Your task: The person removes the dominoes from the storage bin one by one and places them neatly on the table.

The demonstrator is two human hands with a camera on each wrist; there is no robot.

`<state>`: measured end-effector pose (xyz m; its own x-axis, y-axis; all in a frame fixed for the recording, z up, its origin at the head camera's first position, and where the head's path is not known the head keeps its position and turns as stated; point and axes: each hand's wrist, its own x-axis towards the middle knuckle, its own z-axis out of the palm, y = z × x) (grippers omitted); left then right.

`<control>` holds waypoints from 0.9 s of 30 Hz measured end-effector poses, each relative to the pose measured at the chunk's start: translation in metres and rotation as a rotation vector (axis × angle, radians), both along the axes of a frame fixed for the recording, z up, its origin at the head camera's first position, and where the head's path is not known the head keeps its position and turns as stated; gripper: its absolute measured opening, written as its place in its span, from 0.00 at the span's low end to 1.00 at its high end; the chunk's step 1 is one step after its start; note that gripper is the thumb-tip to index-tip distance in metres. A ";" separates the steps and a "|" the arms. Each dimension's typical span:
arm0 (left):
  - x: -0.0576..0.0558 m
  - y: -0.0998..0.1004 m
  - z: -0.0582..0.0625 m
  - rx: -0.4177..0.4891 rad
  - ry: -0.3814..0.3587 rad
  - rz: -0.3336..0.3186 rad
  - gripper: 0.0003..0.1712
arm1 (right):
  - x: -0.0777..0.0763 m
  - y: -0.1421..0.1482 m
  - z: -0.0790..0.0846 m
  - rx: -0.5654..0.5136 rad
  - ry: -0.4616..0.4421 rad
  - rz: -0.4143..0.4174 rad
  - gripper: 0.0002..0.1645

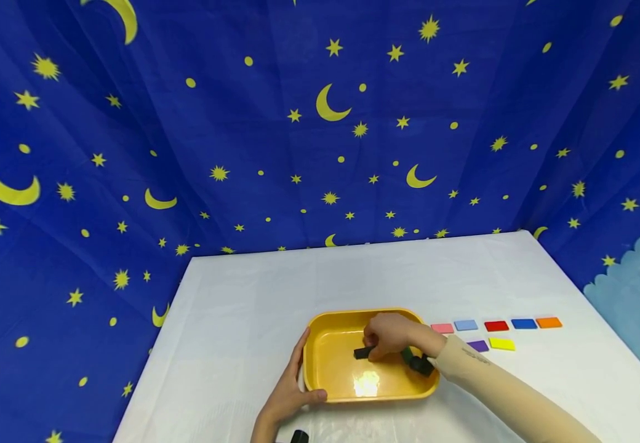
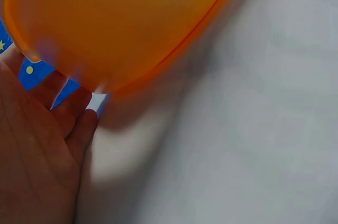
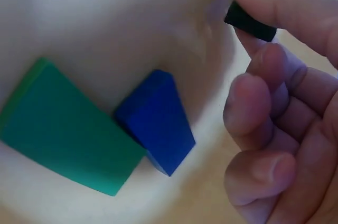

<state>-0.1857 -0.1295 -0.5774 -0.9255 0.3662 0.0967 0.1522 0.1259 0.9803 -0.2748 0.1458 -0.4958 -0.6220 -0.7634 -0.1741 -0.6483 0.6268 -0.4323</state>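
Observation:
A yellow plastic tray sits on the white table. My left hand holds its left end, thumb at the front rim and fingers along the left side; in the left wrist view the fingertips meet the tray wall. Over the tray's inside, my right hand pinches a small black block between thumb and index finger, the other fingers curled. Below that hand, a green block and a blue block lie on the tray floor, edges close together. In the head view the right hand and wrist mostly cover them.
Right of the tray, flat blocks lie in two rows: pink, light blue, red, blue and orange behind, purple and yellow in front. A blue star-patterned curtain hangs behind the table.

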 end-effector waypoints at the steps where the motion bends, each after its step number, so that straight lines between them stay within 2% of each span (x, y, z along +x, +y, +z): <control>1: 0.000 0.000 0.000 -0.001 -0.002 -0.001 0.65 | 0.000 0.001 0.001 -0.018 -0.009 -0.008 0.11; 8: 0.001 0.001 0.001 -0.005 0.016 -0.011 0.65 | 0.005 0.013 0.011 -0.160 -0.080 -0.070 0.09; 11: 0.001 0.002 0.002 -0.001 0.019 -0.012 0.65 | 0.009 0.022 0.019 -0.240 -0.099 -0.073 0.09; 14: 0.001 0.003 0.003 0.006 0.025 -0.011 0.65 | 0.013 0.035 0.030 -0.343 -0.135 -0.119 0.08; 19: 0.000 0.004 0.004 0.016 0.017 -0.005 0.65 | 0.016 0.071 0.041 -0.483 -0.200 -0.306 0.06; 24: 0.002 0.004 0.003 0.020 0.018 0.002 0.65 | 0.022 0.113 0.045 -0.545 -0.253 -0.526 0.13; 27: 0.002 0.004 0.002 0.019 0.019 -0.005 0.65 | 0.029 0.140 0.043 -0.549 -0.254 -0.657 0.18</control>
